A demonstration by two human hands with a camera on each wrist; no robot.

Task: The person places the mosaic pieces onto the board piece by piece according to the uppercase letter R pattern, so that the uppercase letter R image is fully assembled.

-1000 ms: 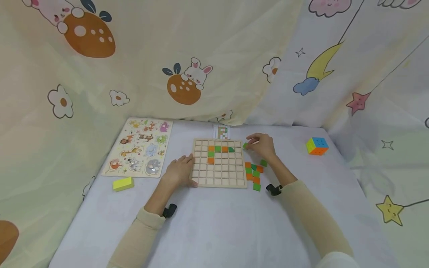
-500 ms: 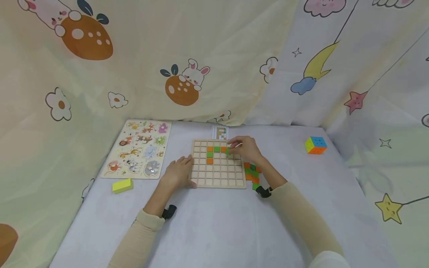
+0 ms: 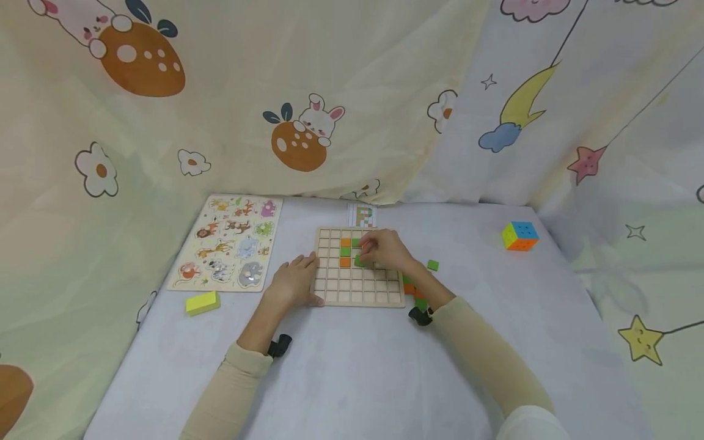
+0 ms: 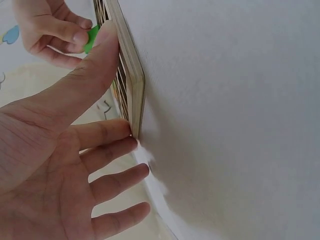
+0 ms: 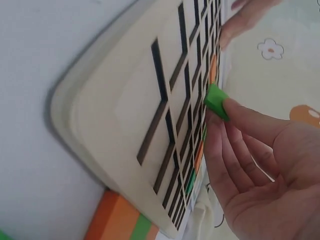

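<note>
A green square tile point(image 5: 216, 100) is pinched between the thumb and fingertips of my right hand point(image 3: 385, 249), over the upper middle of the wooden grid board point(image 3: 357, 297). Orange tiles point(image 3: 345, 262) and green tiles point(image 3: 345, 251) lie in some of the board's cells to the left of that hand, which hides other cells. My left hand point(image 3: 295, 280) rests at the board's left edge. In the left wrist view its thumb point(image 4: 95, 75) lies along one side of the board and the index fingertip touches near a corner, the fingers fairly straight.
Loose orange and green tiles point(image 3: 409, 288) lie right of the board, partly under my right forearm; one green tile point(image 3: 433, 265) lies apart. A printed pattern card point(image 3: 363, 215) lies behind the board. Around are an animal puzzle point(image 3: 222, 244), a yellow block point(image 3: 202, 303) and a colourful cube point(image 3: 519, 236).
My right hand has moved left from beside the board's upper right side to over its middle, carrying a green tile. My left hand has stayed at the board's left edge.
</note>
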